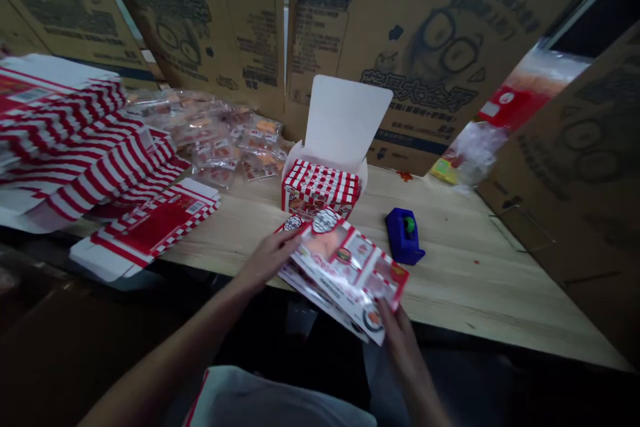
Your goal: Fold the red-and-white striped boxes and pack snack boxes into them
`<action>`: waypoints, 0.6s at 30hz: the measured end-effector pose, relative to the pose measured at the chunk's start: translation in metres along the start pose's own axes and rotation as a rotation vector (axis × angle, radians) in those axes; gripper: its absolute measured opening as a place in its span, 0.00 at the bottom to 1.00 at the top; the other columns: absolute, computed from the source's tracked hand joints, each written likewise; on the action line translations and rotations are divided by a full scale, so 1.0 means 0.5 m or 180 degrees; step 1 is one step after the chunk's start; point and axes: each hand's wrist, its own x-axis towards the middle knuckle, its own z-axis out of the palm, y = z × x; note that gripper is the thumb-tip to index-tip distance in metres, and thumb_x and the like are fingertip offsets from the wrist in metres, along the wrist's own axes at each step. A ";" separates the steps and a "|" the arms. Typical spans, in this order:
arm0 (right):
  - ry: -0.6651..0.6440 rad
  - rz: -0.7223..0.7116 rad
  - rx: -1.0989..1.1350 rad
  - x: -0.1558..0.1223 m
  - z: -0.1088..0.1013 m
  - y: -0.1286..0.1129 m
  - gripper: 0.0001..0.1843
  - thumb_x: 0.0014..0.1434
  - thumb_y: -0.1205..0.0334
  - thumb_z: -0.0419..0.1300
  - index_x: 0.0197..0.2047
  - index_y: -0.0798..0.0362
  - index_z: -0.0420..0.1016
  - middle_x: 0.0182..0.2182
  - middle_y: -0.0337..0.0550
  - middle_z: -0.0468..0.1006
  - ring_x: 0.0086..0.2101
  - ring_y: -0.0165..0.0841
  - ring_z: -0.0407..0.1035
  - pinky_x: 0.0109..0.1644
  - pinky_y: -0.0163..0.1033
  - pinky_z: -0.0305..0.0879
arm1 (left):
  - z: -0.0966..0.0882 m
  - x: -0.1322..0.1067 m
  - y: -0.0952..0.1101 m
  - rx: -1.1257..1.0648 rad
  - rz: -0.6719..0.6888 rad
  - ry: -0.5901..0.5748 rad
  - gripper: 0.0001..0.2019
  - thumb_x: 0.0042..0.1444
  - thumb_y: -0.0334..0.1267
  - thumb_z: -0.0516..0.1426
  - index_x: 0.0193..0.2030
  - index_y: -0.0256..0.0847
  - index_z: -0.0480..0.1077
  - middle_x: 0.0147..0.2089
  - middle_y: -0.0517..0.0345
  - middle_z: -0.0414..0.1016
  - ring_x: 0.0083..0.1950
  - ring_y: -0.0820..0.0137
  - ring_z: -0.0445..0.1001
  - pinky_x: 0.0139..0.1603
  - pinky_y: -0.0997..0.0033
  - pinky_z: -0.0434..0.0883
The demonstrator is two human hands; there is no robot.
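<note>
Both my hands hold a small stack of red-and-white toy packs [345, 263] over the near edge of the wooden table [470, 267]. My left hand [267, 257] grips the stack's left end, fingers closed on it. My right hand [393, 327] pinches the lower right corner. Just behind the stack stands an open red-and-white striped box [323, 183], its white lid [345, 117] raised, with striped packs inside.
A blue tape dispenser [404, 235] sits right of the box. Flat striped cartons [75, 140] pile up at left, with one red flat carton [150, 227] nearer. Clear bagged packs [220, 140] lie behind. Printed cardboard walls [425, 47] surround the table; a plastic bag [480, 140] lies at right.
</note>
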 end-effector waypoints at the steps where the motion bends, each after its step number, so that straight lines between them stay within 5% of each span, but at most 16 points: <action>1: -0.0148 -0.0120 -0.0163 0.019 0.039 -0.015 0.34 0.56 0.39 0.60 0.60 0.48 0.67 0.53 0.47 0.76 0.54 0.50 0.69 0.59 0.55 0.65 | -0.030 0.009 -0.007 -0.0149 -0.0087 0.0011 0.27 0.54 0.54 0.57 0.54 0.37 0.74 0.47 0.52 0.79 0.47 0.57 0.74 0.48 0.63 0.68; 5: -0.0398 -0.0530 -0.0778 0.080 0.122 -0.058 0.33 0.54 0.39 0.62 0.57 0.51 0.70 0.54 0.48 0.76 0.55 0.49 0.68 0.60 0.53 0.62 | -0.088 0.050 -0.046 -0.0607 -0.0298 -0.0009 0.31 0.49 0.57 0.60 0.54 0.37 0.73 0.47 0.52 0.80 0.47 0.59 0.75 0.45 0.67 0.69; 8: -0.0668 -0.0354 -0.0426 0.100 0.129 -0.065 0.32 0.57 0.40 0.61 0.59 0.48 0.68 0.51 0.45 0.78 0.52 0.46 0.71 0.58 0.52 0.65 | -0.099 0.085 -0.073 -0.0718 -0.0492 -0.0156 0.31 0.48 0.57 0.60 0.55 0.40 0.72 0.44 0.55 0.81 0.42 0.64 0.76 0.38 0.73 0.68; 12: -0.0791 -0.0037 -0.0043 0.103 0.131 -0.068 0.34 0.56 0.38 0.61 0.61 0.48 0.66 0.48 0.44 0.80 0.48 0.46 0.74 0.55 0.52 0.69 | -0.108 0.137 -0.084 -0.0699 -0.0938 -0.0265 0.30 0.46 0.62 0.59 0.44 0.36 0.76 0.29 0.56 0.79 0.28 0.67 0.74 0.26 0.74 0.63; 18: -0.0591 -0.0044 0.0331 0.070 0.140 -0.055 0.33 0.53 0.41 0.65 0.58 0.49 0.68 0.50 0.44 0.79 0.49 0.46 0.73 0.56 0.51 0.70 | -0.094 0.118 -0.074 -0.0900 -0.1003 -0.0320 0.27 0.41 0.56 0.66 0.41 0.34 0.76 0.34 0.50 0.82 0.36 0.60 0.79 0.33 0.69 0.71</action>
